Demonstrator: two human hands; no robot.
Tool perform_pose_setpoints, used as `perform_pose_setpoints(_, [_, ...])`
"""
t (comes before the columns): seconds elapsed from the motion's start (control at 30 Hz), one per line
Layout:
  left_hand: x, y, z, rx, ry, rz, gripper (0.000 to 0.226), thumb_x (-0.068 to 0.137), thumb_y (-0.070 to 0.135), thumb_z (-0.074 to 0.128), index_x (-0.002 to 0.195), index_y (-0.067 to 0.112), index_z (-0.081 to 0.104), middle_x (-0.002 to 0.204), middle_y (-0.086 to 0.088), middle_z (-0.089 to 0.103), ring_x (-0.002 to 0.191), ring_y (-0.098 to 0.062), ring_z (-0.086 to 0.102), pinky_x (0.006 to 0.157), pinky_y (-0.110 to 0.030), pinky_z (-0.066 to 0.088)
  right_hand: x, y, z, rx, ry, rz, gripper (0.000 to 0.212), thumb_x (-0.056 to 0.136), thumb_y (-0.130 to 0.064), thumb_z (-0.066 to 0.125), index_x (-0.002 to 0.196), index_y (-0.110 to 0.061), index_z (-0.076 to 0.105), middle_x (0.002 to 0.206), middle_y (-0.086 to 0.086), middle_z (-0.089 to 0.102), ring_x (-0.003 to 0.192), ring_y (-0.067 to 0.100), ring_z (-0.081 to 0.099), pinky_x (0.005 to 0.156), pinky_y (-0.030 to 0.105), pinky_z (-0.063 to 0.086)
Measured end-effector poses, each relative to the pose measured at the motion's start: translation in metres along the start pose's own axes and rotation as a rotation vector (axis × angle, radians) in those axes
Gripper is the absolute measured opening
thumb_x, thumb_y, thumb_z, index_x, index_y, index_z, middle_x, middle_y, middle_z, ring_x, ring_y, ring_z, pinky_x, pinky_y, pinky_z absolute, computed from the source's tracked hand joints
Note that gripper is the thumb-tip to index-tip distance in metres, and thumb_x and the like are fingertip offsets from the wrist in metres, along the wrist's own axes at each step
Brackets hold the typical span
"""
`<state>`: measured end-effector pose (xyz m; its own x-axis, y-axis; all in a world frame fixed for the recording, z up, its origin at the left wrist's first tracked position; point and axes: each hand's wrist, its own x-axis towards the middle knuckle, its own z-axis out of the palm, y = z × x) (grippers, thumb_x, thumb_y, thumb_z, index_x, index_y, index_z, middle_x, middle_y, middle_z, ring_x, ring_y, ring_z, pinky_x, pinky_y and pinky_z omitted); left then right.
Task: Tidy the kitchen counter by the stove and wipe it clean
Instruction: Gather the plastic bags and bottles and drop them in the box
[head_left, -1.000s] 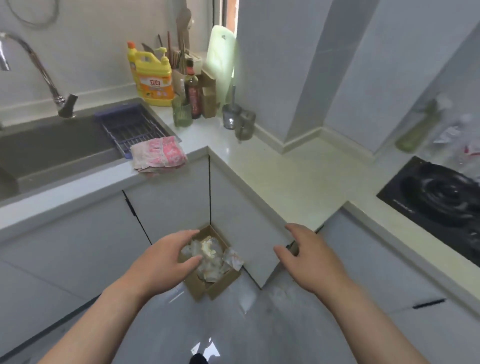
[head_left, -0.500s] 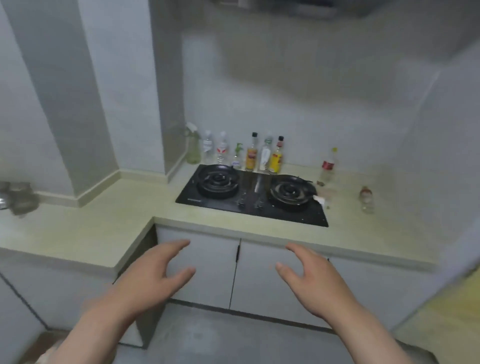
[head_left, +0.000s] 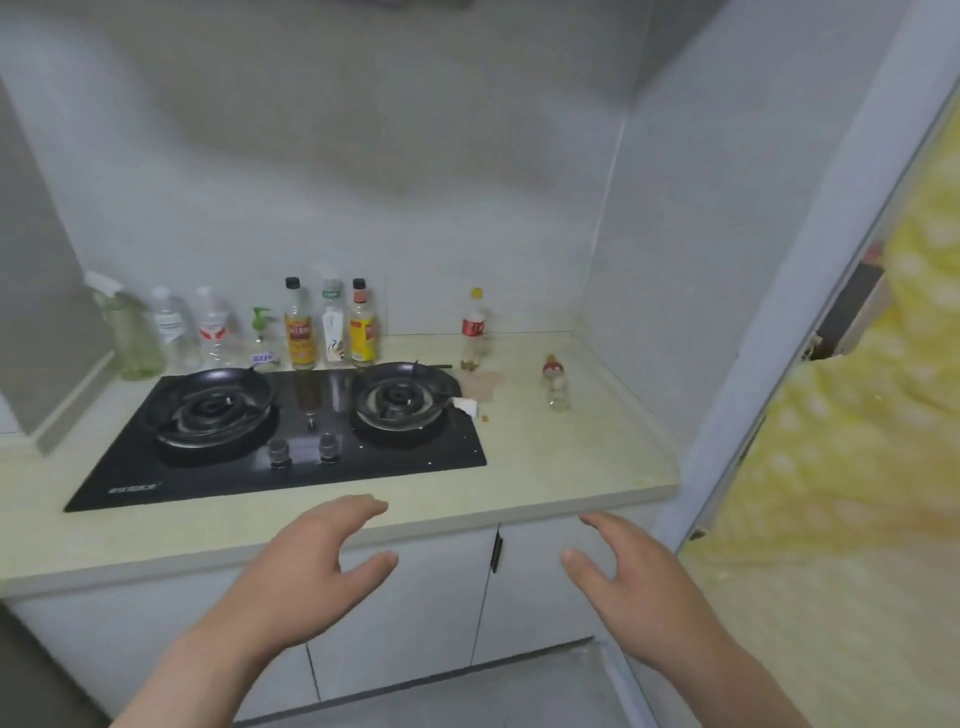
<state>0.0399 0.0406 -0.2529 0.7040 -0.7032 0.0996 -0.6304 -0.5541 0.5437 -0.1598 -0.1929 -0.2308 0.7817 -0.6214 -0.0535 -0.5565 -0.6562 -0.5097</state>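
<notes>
The left hand (head_left: 306, 577) and right hand (head_left: 639, 582) hover apart in front of the cabinet doors (head_left: 415, 597). Both are wide, with fingers loosely spread, and hold nothing. The left fingertips reach the table (head_left: 571, 467) edge.

On the table lies the black stove (head_left: 280, 467), with two knobs (head_left: 280, 451) at its front and a burner on each side. A small logo sits at its front left corner, too blurred to read.

Just right of the stove lie a white scrap (head_left: 466, 405), a few crumbs (head_left: 485, 418) and a pinkish scrap (head_left: 480, 384). Further right stands a small clear bottle (head_left: 556, 387) with a red top, its contents unclear.

Behind the scraps a soda bottle (head_left: 474, 332) with a yellow cap and red label looks nearly empty.

Along the wall behind the stove runs a row:
- a spray bottle (head_left: 130, 338) of pale green liquid
- two clear bottles (head_left: 171, 330)
- a green pump bottle (head_left: 261, 332)
- an amber bottle (head_left: 300, 332) with a black cap
- a white bottle (head_left: 333, 327) with a green cap
- a yellow-labelled bottle (head_left: 362, 330) with a black cap

None of the labels can be read.

A yellow curtain (head_left: 857, 415) hangs at the far right.
</notes>
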Motion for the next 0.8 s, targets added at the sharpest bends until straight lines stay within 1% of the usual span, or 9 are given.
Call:
perform_pose_setpoints(0.07, [0.035,-0.007,0.01,-0.002,0.001,-0.012,0.054,0.087,0.052,0.059,0.137,0.038,0.047,0.141,0.025,0.042,0.133,0.001,0.037,0.107,-0.015,0.027,0.036,0.004,-0.003,-0.009,-0.025,0.023,0.059,0.095,-0.056,0.044,0.148,-0.031,0.035,0.153,-0.015,0.034,0.14,0.005,0.031,0.113,0.023,0.025])
perform_pose_setpoints(0.2, [0.107,-0.022,0.024,-0.011,-0.037,-0.043,0.051,0.087,0.053,0.058,0.135,0.039,0.048,0.141,0.026,0.041,0.128,0.002,0.042,0.102,-0.015,0.033,0.107,0.011,-0.013,0.004,-0.088,0.069,0.058,0.095,-0.057,0.044,0.148,-0.034,0.032,0.154,-0.019,0.03,0.141,0.003,0.028,0.113,0.024,0.024])
perform_pose_setpoints(0.27, [0.139,-0.026,0.031,-0.009,-0.057,-0.032,0.051,0.086,0.054,0.058,0.134,0.04,0.049,0.141,0.025,0.041,0.13,0.002,0.041,0.102,-0.015,0.031,0.137,0.014,-0.017,0.017,-0.095,0.095,0.057,0.095,-0.057,0.044,0.146,-0.038,0.033,0.153,-0.021,0.03,0.14,0.003,0.029,0.113,0.025,0.025])
perform_pose_setpoints(0.33, [0.168,-0.026,0.038,-0.012,-0.08,-0.024,0.052,0.086,0.054,0.058,0.135,0.039,0.049,0.141,0.025,0.042,0.132,0.001,0.039,0.105,-0.017,0.031,0.161,0.02,-0.02,0.029,-0.105,0.114,0.056,0.094,-0.057,0.044,0.146,-0.039,0.033,0.152,-0.022,0.03,0.139,0.003,0.03,0.112,0.025,0.027])
perform_pose_setpoints(0.43, [0.203,-0.017,0.046,-0.032,-0.093,-0.009,0.051,0.086,0.051,0.061,0.134,0.038,0.05,0.138,0.026,0.044,0.127,0.002,0.043,0.103,-0.016,0.033,0.191,0.029,-0.023,0.054,-0.114,0.131,0.054,0.094,-0.056,0.045,0.145,-0.04,0.034,0.151,-0.022,0.031,0.137,0.004,0.034,0.11,0.025,0.03])
perform_pose_setpoints(0.53, [0.233,-0.01,0.055,-0.033,-0.105,0.011,0.052,0.086,0.051,0.06,0.135,0.038,0.05,0.136,0.028,0.041,0.126,0.005,0.04,0.102,-0.014,0.031,0.221,0.04,-0.025,0.055,-0.124,0.129,0.055,0.095,-0.055,0.045,0.146,-0.04,0.033,0.152,-0.021,0.03,0.138,0.005,0.033,0.111,0.027,0.03])
perform_pose_setpoints(0.63, [0.262,-0.007,0.066,-0.018,-0.098,0.003,0.053,0.086,0.051,0.06,0.136,0.036,0.05,0.138,0.026,0.042,0.129,0.003,0.039,0.106,-0.016,0.03,0.256,0.053,-0.024,0.071,-0.134,0.109,0.056,0.095,-0.054,0.046,0.147,-0.038,0.033,0.153,-0.021,0.031,0.14,0.005,0.032,0.112,0.028,0.029])
perform_pose_setpoints(0.8, [0.316,0.006,0.092,-0.015,-0.094,-0.059,0.054,0.085,0.052,0.06,0.136,0.038,0.049,0.14,0.024,0.044,0.13,0.002,0.04,0.107,-0.019,0.032,0.331,0.082,-0.026,0.074,-0.134,0.018,0.057,0.093,-0.052,0.049,0.146,-0.035,0.036,0.152,-0.019,0.034,0.138,0.002,0.034,0.111,0.023,0.028])
